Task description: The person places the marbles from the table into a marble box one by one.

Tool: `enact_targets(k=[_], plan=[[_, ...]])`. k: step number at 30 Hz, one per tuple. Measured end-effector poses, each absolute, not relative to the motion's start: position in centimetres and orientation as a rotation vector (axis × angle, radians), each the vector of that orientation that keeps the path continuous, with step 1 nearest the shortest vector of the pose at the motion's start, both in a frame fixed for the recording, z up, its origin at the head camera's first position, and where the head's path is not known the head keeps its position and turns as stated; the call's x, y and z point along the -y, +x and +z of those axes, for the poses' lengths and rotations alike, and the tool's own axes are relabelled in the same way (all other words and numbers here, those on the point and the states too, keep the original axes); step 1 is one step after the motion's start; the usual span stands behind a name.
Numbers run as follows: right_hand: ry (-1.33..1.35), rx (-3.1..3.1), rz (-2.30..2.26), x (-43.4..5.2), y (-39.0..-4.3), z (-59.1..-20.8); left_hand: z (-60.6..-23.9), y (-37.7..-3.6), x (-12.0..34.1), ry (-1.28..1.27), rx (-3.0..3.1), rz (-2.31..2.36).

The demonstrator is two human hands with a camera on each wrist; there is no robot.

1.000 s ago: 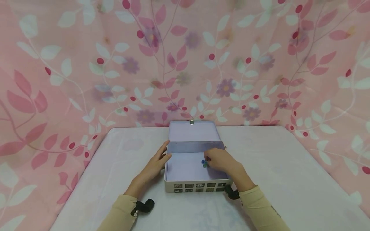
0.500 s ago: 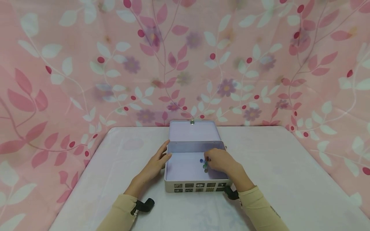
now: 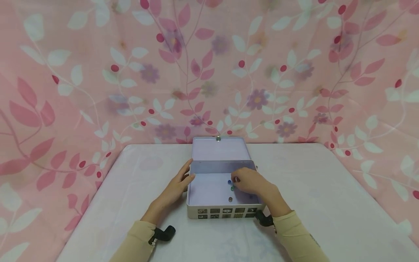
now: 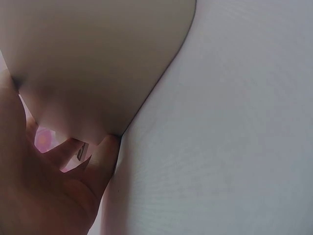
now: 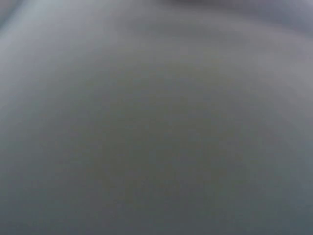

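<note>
An open, shallow tin box [image 3: 204, 189] stands on the table, its hinged lid [image 3: 219, 148] folded back. Along the box's left side lies my left hand [image 3: 175, 187], fingers extended and thumb at the rim; in the left wrist view, fingertips [image 4: 105, 152] touch the outer wall. Inside, on the right, my right hand [image 3: 249, 181] has its fingers curled downward around marbles at the box floor, its palm hidden. Just left of those fingers are a blue marble [image 3: 229, 182] and a green marble [image 3: 232, 188]. A brownish marble [image 3: 230, 199] sits closer to the front wall.
A white cloth covers the table [image 3: 327, 203]. Behind it hangs a pink floral curtain [image 3: 209, 72]. Small dark pictures decorate the box's front wall [image 3: 226, 213]. The right wrist view is too blurred to make out anything.
Marbles have spread out from beside my right hand; the brownish one came into sight and rolled toward the front wall. Both hands and the box have stayed nearly still.
</note>
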State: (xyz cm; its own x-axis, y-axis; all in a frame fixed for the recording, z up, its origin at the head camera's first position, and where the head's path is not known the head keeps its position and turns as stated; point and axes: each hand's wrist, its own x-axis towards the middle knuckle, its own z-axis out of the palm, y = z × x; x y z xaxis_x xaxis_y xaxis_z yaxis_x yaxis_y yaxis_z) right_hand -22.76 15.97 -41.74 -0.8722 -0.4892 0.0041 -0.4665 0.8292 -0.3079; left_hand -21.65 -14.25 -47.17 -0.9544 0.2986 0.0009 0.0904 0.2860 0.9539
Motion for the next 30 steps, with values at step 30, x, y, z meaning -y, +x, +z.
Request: enact_targets(k=[30], plan=[[-0.742,-3.018,-0.836,-20.9,-23.3,-37.4,-47.0,-21.6,14.0,0.348,-2.424,1.708]])
